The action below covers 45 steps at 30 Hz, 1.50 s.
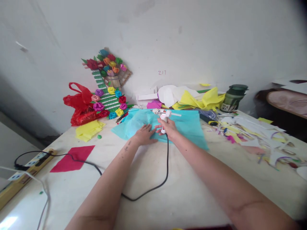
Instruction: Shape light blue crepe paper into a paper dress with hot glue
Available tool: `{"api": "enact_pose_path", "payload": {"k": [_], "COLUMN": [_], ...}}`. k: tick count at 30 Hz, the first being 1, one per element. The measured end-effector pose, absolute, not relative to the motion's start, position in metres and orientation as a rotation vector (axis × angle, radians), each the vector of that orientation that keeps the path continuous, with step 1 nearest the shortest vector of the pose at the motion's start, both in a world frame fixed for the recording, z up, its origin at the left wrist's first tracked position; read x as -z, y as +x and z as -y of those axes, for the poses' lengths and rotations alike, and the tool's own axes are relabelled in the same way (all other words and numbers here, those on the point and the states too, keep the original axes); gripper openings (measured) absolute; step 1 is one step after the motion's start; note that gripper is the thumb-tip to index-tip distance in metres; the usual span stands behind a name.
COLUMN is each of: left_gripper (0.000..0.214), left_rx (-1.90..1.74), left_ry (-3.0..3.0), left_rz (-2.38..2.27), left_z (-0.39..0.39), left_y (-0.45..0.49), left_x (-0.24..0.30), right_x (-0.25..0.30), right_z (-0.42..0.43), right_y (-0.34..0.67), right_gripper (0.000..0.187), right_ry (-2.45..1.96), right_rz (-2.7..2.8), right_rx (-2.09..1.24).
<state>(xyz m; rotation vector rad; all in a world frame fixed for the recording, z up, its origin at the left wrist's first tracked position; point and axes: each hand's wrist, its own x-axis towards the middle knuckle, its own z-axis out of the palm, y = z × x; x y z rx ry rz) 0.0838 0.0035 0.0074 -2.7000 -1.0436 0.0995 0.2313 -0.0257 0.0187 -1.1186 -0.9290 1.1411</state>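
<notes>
My right hand [169,127] is wrapped round the handle of a white hot glue gun [163,117]. A glue stick juts out of the gun's back to the right, and its nozzle end points left. Under both hands lies a sheet of light blue tissue-like paper [189,131] with a creased, raised part at its left. My left hand [145,134] rests flat on the front edge of this sheet, fingers stretched out, just left of the gun. A black cord [167,163] runs down from the gun's handle and loops left beneath my left forearm.
A yellow power strip [26,174] and a red paper square [73,158] lie left. Behind stand a red plastic bag [81,107] and paper-flower decorations [106,92]. Paper scraps [251,137], a box cutter [209,120] and a green bottle [233,99] are at right.
</notes>
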Motion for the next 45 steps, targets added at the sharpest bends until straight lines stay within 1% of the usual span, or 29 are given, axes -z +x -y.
{"api": "enact_pose_path", "payload": {"k": [2, 3, 5, 8, 9, 14, 19, 22, 26, 29, 32, 34, 37, 41, 45], "left_gripper": [0.052, 0.048, 0.05, 0.063, 0.064, 0.042, 0.037, 0.037, 0.041, 0.043, 0.043, 0.043, 0.045, 0.053, 0.057], "left_rx": [-0.007, 0.042, 0.123, 0.178, 0.186, 0.232, 0.372, 0.418, 0.377, 0.306, 0.236, 0.214, 0.267, 0.396, 0.429], "left_ry": [-2.64, -2.619, -2.602, -2.589, -2.575, -2.514, -2.512, -2.49, -2.485, -2.483, -2.526, -2.552, -2.558, -2.484, -2.399], "left_rz": [1.04, 1.029, 0.997, 0.967, 0.973, 1.024, 1.086, 1.211, 1.375, 1.419, 1.393, 1.363, 1.363, 1.488, 1.543], "left_z": [0.0, 0.002, 0.005, 0.008, 0.009, 0.004, -0.001, -0.003, -0.006, -0.008, -0.008, -0.007, -0.007, -0.011, -0.016], "left_y": [0.084, 0.085, 0.085, 0.087, 0.088, 0.094, 0.098, 0.1, 0.1, 0.099, 0.097, 0.096, 0.098, 0.102, 0.105], "left_x": [-0.005, -0.004, -0.003, -0.002, -0.002, 0.002, 0.005, 0.002, -0.006, -0.011, -0.016, -0.019, -0.019, -0.013, -0.007], "right_x": [-0.021, -0.022, -0.023, -0.025, -0.025, -0.03, -0.032, -0.027, -0.018, -0.018, -0.021, -0.023, -0.023, -0.024, -0.03], "right_z": [0.027, 0.027, 0.027, 0.026, 0.026, 0.029, 0.03, 0.029, 0.03, 0.032, 0.033, 0.03, 0.022, 0.012, 0.007], "right_y": [0.231, 0.23, 0.23, 0.23, 0.229, 0.228, 0.225, 0.223, 0.219, 0.219, 0.223, 0.227, 0.233, 0.235, 0.234], "right_gripper": [0.029, 0.029, 0.028, 0.029, 0.03, 0.032, 0.034, 0.036, 0.034, 0.031, 0.032, 0.033, 0.031, 0.031, 0.028], "right_ry": [-1.142, -1.148, -1.151, -1.142, -1.142, -1.153, -1.181, -1.205, -1.213, -1.265, -1.37, -1.351, -1.198, -1.054, -1.0], "right_rz": [0.924, 0.919, 0.911, 0.903, 0.903, 0.941, 0.975, 1.028, 1.104, 1.127, 1.165, 1.189, 1.213, 1.269, 1.285], "right_rx": [-1.116, -1.099, -1.061, -1.0, -0.982, -0.916, -0.821, -0.701, -0.576, -0.438, -0.327, -0.35, -0.429, -0.481, -0.55]}}
